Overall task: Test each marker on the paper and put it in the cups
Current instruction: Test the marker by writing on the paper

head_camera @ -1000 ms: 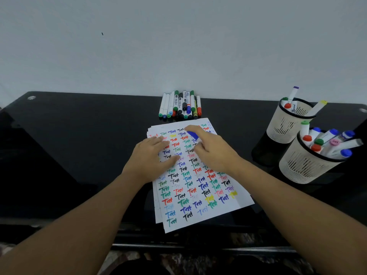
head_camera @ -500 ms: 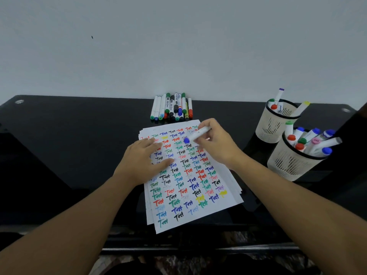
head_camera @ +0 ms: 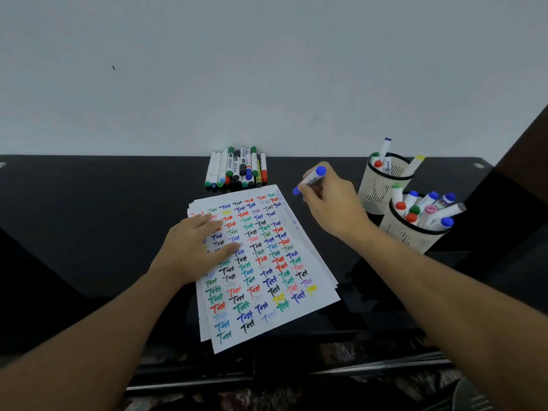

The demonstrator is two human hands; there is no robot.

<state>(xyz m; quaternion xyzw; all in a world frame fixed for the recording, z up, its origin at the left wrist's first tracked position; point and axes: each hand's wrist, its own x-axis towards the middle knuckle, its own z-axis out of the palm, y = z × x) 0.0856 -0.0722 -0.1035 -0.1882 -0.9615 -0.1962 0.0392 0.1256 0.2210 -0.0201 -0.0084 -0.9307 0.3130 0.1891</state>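
Table (head_camera: 89,232): stack of paper (head_camera: 267,277) at centre front, its near corner reaching the table's front edge. Row of markers (head_camera: 235,169) lying side by side behind the paper, against the wall (head_camera: 267,69). Two cups to the right of the paper: far cup (head_camera: 376,185) behind, near cup (head_camera: 406,235) just in front of it and further right, markers standing in both. Left hand (head_camera: 192,250) flat on the paper's left part. Right hand (head_camera: 332,206) between paper and cups, above the table, holding one marker (head_camera: 310,180).
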